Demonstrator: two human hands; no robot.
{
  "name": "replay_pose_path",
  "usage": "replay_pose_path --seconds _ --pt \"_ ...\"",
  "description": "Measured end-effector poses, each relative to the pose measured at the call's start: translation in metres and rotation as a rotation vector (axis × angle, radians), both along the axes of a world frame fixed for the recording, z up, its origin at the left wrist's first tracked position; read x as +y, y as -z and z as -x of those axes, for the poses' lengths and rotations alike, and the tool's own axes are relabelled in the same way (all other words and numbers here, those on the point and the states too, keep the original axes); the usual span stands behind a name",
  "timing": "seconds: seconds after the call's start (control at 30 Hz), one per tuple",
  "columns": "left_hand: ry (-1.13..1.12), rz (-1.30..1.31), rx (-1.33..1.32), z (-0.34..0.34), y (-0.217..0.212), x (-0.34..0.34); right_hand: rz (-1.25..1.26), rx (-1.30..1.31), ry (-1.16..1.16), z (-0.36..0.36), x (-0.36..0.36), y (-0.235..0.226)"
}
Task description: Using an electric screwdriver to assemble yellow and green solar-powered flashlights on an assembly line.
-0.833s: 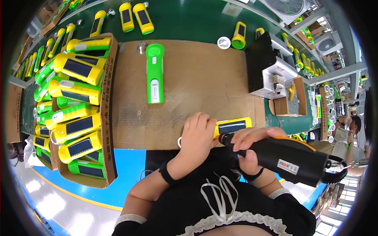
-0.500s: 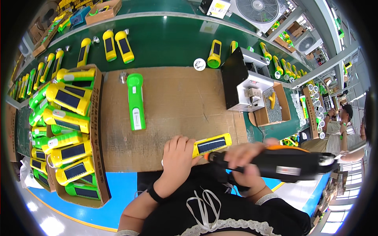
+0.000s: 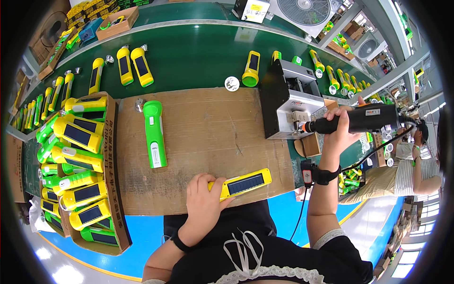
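Observation:
My left hand [image 3: 204, 201] is closed around one end of a yellow flashlight [image 3: 246, 184], which lies near the front edge of the cardboard sheet [image 3: 208, 128] with its dark solar panel facing up. In my right hand [image 3: 338, 135] is a black electric screwdriver [image 3: 371, 118], held level. Its orange-collared tip points left, at the front of a black and white screw-feeder machine [image 3: 294, 106]; whether it touches a screw cannot be made out. A green flashlight [image 3: 155, 135] lies on the left part of the cardboard, a small reflector beside its head.
A cardboard box [image 3: 115, 175] full of yellow and green flashlights stands at left. More flashlights line the green bench [image 3: 189, 57], with a round reflector [image 3: 231, 84] behind the cardboard. A black cord [image 3: 378, 152] hangs from the screwdriver. At far right is another person [image 3: 402, 173].
My right hand has carried the screwdriver from the yellow flashlight up and right to the screw-feeder machine. My left hand keeps hold of the flashlight.

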State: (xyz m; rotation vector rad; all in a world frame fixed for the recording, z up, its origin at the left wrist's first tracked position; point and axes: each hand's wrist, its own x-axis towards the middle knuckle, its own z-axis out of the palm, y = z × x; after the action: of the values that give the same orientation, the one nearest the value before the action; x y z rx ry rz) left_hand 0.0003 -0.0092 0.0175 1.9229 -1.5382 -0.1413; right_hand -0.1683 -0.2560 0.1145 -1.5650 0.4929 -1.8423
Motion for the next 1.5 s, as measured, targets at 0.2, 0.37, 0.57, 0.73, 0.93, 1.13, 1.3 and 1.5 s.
replay_pose_path --seconds 0.2,0.37,0.57,0.73,0.93,1.13,1.3,1.5 --pt "-0.01 0.007 -0.012 -0.001 -0.003 0.0 -0.1 0.124 -0.07 -0.001 -0.008 -0.012" --pt "0.005 -0.031 0.018 -0.002 0.0 0.0 -0.22 0.074 -0.205 0.005 0.013 -0.005" --pt "-0.006 0.004 0.02 0.005 0.001 0.002 -0.22 -0.027 -0.445 -0.011 0.114 0.004" --pt "-0.047 0.029 -0.024 0.007 0.007 0.007 -0.225 0.104 -0.65 -0.037 0.151 0.008" --pt "-0.042 0.036 -0.032 0.01 0.009 0.009 -0.294 0.153 -0.637 -0.052 0.158 0.012" --pt "-0.019 0.05 -0.048 0.008 0.009 0.011 -0.28 0.184 -0.651 -0.05 0.156 0.016" --pt "-0.014 0.074 -0.069 0.008 0.009 0.011 -0.274 0.195 -0.665 -0.054 0.156 0.016" --pt "-0.014 0.086 -0.081 0.007 0.011 0.009 -0.235 0.227 -0.709 -0.062 0.153 0.019"
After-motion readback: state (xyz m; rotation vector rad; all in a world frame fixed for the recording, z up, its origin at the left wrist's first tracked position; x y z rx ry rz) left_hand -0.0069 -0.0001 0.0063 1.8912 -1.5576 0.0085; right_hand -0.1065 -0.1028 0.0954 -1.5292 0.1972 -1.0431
